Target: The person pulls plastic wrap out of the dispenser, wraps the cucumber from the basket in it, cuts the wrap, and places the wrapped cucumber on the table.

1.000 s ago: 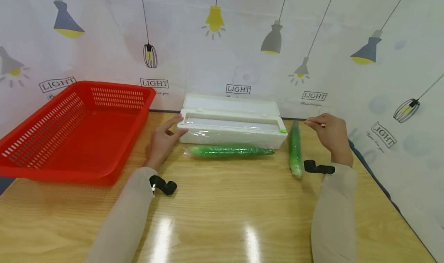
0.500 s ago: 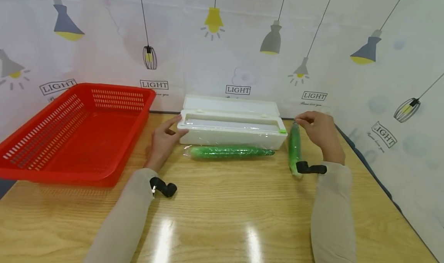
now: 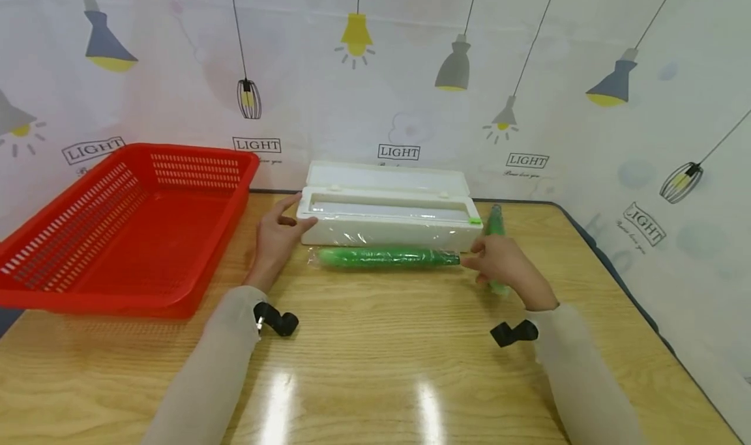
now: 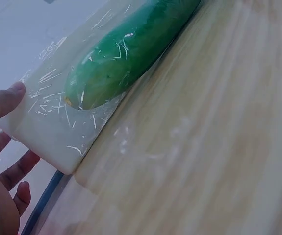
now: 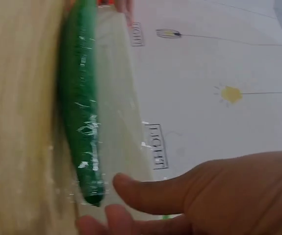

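The head view looks forward and down from above the counter's [image 3: 375,367] near edge, taking in both sleeves, the red basket [image 3: 117,236] at the left edge and the papered wall beyond the far edge. The left wrist view sits very near the counter [image 4: 219,147], low, facing along the wrapped cucumber [image 4: 126,54] from its left end. The right wrist view, turned on its side and equally near, faces the same cucumber [image 5: 82,107] from its right end. All three share that cucumber [image 3: 387,257] and the white box [image 3: 387,220] behind it.
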The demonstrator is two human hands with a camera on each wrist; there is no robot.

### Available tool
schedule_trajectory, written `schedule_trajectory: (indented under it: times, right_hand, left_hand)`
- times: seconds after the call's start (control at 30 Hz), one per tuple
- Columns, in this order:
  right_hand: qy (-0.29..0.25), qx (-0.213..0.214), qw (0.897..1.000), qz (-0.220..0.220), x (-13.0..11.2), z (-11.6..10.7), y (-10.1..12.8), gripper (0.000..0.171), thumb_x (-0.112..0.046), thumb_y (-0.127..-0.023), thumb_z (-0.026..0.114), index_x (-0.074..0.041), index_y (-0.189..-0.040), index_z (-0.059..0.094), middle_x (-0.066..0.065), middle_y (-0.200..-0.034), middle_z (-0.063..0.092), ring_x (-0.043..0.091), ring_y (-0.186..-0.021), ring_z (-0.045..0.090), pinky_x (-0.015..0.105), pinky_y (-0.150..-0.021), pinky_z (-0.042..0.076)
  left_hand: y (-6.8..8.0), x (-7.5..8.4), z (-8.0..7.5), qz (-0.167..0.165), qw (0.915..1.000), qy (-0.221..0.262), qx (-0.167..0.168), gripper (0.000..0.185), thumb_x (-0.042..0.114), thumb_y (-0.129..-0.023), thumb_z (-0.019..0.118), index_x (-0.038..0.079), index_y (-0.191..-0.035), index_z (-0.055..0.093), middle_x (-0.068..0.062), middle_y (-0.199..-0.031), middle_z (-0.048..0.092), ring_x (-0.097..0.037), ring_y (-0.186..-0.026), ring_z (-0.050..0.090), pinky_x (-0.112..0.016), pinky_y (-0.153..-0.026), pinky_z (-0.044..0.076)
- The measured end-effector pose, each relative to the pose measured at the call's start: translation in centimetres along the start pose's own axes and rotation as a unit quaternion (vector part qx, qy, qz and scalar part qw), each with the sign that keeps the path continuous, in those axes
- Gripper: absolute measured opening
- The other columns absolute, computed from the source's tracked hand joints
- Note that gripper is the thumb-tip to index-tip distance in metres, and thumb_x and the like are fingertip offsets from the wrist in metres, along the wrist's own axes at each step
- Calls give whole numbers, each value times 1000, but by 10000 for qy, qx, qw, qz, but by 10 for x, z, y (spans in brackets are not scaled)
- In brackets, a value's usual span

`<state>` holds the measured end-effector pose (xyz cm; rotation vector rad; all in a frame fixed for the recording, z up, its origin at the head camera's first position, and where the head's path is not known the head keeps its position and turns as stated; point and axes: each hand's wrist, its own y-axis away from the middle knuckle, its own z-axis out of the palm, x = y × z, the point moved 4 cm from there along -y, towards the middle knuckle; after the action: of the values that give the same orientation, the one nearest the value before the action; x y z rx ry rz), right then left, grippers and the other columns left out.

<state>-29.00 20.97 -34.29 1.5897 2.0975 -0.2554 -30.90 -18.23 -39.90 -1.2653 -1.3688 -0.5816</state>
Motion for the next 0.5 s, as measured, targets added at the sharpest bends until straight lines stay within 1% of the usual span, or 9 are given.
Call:
schedule_trajectory:
  times: [0.07, 0.1, 0.17, 0.23, 0.3, 0.37, 0.5]
  right_hand:
    - [-119, 271, 9995, -93, 5, 11, 0, 53, -22, -93, 64, 15, -127, 48, 15, -87, 69, 23, -64, 67, 43, -76, 51]
    - [-170, 411, 9989, -118, 7, 15, 1, 55, -20, -92, 65, 16, -128, 45, 15, -85, 69, 23, -63, 67, 41, -72, 51]
    - [-362, 639, 9972, -167, 12, 22, 1, 56, -17, -91, 67, 16, -130, 43, 15, -86, 69, 22, -61, 67, 34, -63, 51]
    - [-595, 758, 9952, -194, 14, 28, 1, 55, -14, -90, 67, 16, -130, 43, 16, -88, 69, 21, -59, 67, 29, -58, 49]
    - [-891, 819, 9922, -300, 14, 34, -3, 52, -11, -90, 67, 15, -130, 45, 18, -92, 67, 21, -58, 67, 26, -56, 50]
    - [-1133, 867, 9889, -419, 13, 38, -7, 44, -7, -90, 66, 14, -126, 50, 21, -93, 66, 21, -57, 67, 25, -55, 51]
    - [-1301, 1081, 9847, -407, 12, 43, -12, 31, -2, -90, 65, 13, -116, 58, 21, -90, 65, 20, -58, 67, 25, -55, 51]
  left_hand:
    - [0, -1, 1, 10, 10000, 57, -48, 59, 34, -78, 80, 20, -131, 59, -2, -122, 60, -25, -89, 54, -29, -66, 45]
    - [0, -1, 2, 25, 9999, 100, -105, 59, 34, -78, 80, 18, -131, 59, -2, -123, 59, -26, -90, 53, -29, -67, 45]
    - [0, -3, 3, 22, 9996, 181, -207, 59, 35, -79, 80, 17, -131, 58, -1, -124, 58, -26, -90, 53, -28, -68, 45]
    - [0, -3, 4, 1, 9993, 251, -282, 58, 36, -79, 79, 17, -130, 58, -1, -126, 57, -25, -90, 53, -26, -69, 45]
    - [0, -3, 3, -18, 9991, 286, -303, 58, 37, -80, 78, 17, -131, 57, -1, -126, 57, -25, -90, 53, -25, -71, 44]
    - [0, -3, 1, -28, 9991, 300, -292, 58, 37, -80, 77, 17, -131, 57, -3, -126, 56, -24, -90, 53, -25, -71, 44]
    - [0, -2, 0, -73, 9988, 346, -352, 58, 34, -81, 77, 15, -132, 56, -6, -126, 55, -25, -90, 52, -25, -71, 44]
